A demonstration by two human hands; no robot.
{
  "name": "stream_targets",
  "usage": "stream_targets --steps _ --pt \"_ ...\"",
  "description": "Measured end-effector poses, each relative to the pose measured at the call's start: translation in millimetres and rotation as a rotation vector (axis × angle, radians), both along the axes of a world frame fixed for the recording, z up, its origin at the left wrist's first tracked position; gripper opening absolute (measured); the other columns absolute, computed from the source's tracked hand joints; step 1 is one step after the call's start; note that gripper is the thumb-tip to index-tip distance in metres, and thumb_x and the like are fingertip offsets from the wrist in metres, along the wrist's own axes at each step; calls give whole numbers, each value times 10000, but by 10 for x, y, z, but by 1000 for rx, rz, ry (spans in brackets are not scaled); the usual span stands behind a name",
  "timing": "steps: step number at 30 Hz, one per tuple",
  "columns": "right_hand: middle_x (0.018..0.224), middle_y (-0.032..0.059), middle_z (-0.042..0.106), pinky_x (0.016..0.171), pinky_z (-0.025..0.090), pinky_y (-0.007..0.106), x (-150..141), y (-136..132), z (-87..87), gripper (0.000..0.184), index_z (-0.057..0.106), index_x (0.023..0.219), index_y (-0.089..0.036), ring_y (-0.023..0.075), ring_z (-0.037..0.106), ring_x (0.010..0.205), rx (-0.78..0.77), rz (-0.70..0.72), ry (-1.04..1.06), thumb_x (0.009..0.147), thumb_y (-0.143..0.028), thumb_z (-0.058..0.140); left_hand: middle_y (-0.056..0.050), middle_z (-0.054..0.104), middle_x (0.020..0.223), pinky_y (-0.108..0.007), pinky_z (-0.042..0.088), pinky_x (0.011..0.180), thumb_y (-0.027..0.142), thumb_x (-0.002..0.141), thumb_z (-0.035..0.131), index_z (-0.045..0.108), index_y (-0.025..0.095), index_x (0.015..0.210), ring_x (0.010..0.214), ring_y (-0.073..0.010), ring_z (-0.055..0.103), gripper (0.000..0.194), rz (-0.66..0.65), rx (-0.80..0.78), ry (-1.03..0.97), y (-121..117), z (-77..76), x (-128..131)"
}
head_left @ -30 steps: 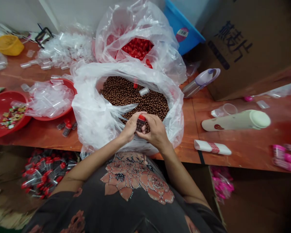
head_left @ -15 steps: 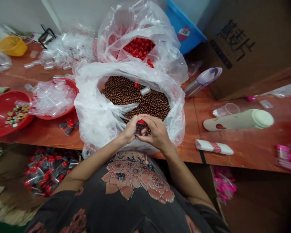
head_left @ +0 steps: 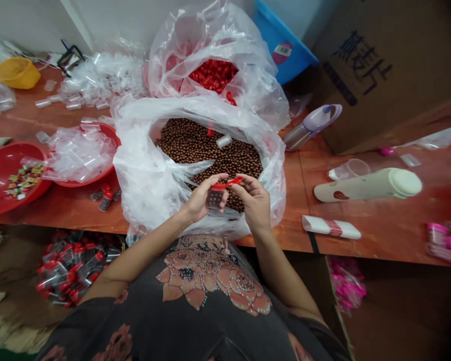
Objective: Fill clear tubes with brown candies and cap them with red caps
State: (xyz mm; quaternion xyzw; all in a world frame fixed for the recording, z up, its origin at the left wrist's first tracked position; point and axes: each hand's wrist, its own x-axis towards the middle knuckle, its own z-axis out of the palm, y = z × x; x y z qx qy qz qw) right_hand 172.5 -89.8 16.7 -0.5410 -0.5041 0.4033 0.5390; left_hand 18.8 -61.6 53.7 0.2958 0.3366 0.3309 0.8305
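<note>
My left hand (head_left: 200, 200) is closed around a small clear plastic jar (head_left: 213, 199) filled with brown balls, with red at its mouth. My right hand (head_left: 256, 199) pinches a red cap (head_left: 234, 181) between thumb and fingers, tilted up at the jar's right side. Whether the cap is joined to the jar by a hinge I cannot tell. Both hands are over the near edge of a white plastic bag (head_left: 135, 165) full of shiny brown balls (head_left: 195, 143). An empty clear jar (head_left: 224, 141) lies on those balls.
Behind stands a bag of red caps (head_left: 214, 75). On the left are red bowls (head_left: 22, 200) and a heap of clear jars (head_left: 101, 75); filled jars (head_left: 71, 265) sit below the table. A pale bottle (head_left: 361, 186) lies on the right, near a large carton (head_left: 387, 75).
The red cap, earlier down on the jar under my fingers, now stands raised at its right side. My right hand has moved a little right; my left hand keeps holding the jar.
</note>
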Motion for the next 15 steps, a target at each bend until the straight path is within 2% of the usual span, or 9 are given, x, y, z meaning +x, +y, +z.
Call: stream_targets --steps 2,4,7,9,12,15 --pt "1173 70 702 896 583 402 -44 -32 30 408 534 1309 -263 209 684 1048 57 11 -73 935 -422 571 21 566 610 -231 414 466 554 938 422 518 199 1270 466 -114 491 495 -6 0 27 -17 -18 2" --pt "1259 87 669 946 558 451 -69 -65 72 502 468 1392 -281 238 653 1118 130 76 -254 932 -453 573 24 540 585 -216 386 443 663 937 356 568 201 1188 441 -100 464 567 -6 2 59 -28 -39 10" --pt "1331 121 622 1010 494 519 -76 -95 122 691 421 1429 -270 299 590 1194 269 193 -597 841 -518 686 14 532 585 -202 362 426 792 889 235 596 194 1071 443 -91 457 721 10 -13 80 -30 -64 18" --pt "1367 150 587 1025 465 531 -78 -103 139 798 385 1444 -236 328 555 1229 343 235 -750 792 -542 729 16 520 585 -209 386 429 829 861 195 593 191 1006 445 -92 454 766 -8 -45 60 -24 -67 17" --pt "1382 173 560 1012 461 509 -91 -107 143 823 340 1453 -204 335 538 1242 390 243 -849 801 -534 719 26 482 566 -223 418 435 828 858 240 565 178 847 425 -82 426 727 -39 -82 59 -14 -51 7" --pt "1350 178 572 994 463 491 -101 -95 130 769 348 1432 -189 333 549 1215 429 233 -886 823 -503 698 26 459 540 -204 400 433 704 915 356 493 172 705 418 -68 411 589 -54 -91 96 -16 -31 -8"
